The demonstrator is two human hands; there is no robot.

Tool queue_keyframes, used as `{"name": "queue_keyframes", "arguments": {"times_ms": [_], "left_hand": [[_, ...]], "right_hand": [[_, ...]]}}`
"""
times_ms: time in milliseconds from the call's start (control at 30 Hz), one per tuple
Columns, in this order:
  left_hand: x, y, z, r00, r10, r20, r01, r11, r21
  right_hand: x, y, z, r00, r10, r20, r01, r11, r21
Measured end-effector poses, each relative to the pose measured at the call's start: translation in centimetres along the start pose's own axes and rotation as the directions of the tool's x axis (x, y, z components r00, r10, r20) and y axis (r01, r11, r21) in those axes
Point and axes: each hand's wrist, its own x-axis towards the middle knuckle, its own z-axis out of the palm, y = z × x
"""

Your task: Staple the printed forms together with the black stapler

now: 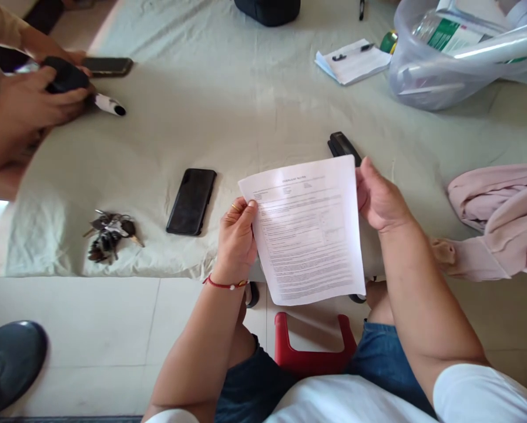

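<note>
Both hands up: the left hand (237, 238) pinches the left edge of the white printed paper sheet (307, 232), and the right hand (378, 197) grips its upper right corner. The sheet hangs over the table's near edge, with a black stapler (340, 144) just behind it and a black smartphone (191, 201) to its left.

1. A black phone (191, 201) lies face down on the pale green cloth (228, 100) that covers the tabletop
2. A bunch of keys (110, 234) sits left of it, near the cloth's front edge
3. A black stapler (340, 143) lies further back
4. A notepad (353, 60) with a pen on it lies just beside a clear plastic bag (448, 76)
5. A pink garment (501, 217) is heaped at the right
6. A red stool (311, 349) stands on the tiled floor (91, 317)
</note>
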Motion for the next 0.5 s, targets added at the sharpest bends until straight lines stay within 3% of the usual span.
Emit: {"name": "queue_keyframes", "arguments": {"times_ms": [100,200,367,433,500], "left_hand": [[0.8,0.1,-0.6,0.995,0.024,-0.099,-0.024,1.0,0.001],[1.4,-0.1,-1.0,0.989,0.06,-0.138,-0.055,0.998,0.037],[1.0,-0.2,-0.3,0.999,0.007,-0.045,-0.004,0.999,0.054],[0.3,0.0,0.2,0.996,-0.079,0.034,0.077,0.996,0.043],[-0.5,0.4,0.6,0.963,-0.212,0.165,0.204,0.977,0.062]], "right_hand": [[-0.6,0.6,1.3,0.969,0.061,0.241,-0.096,0.986,0.136],[-0.9,1.0,1.9,0.935,0.119,0.335,-0.188,0.965,0.184],[-0.6,1.4,1.7,0.966,0.15,0.21,-0.198,0.952,0.233],[-0.5,1.5,1.3,0.983,0.135,0.123,-0.163,0.953,0.254],[-0.5,1.4,0.9,0.992,0.122,0.043,-0.129,0.952,0.277]]}}
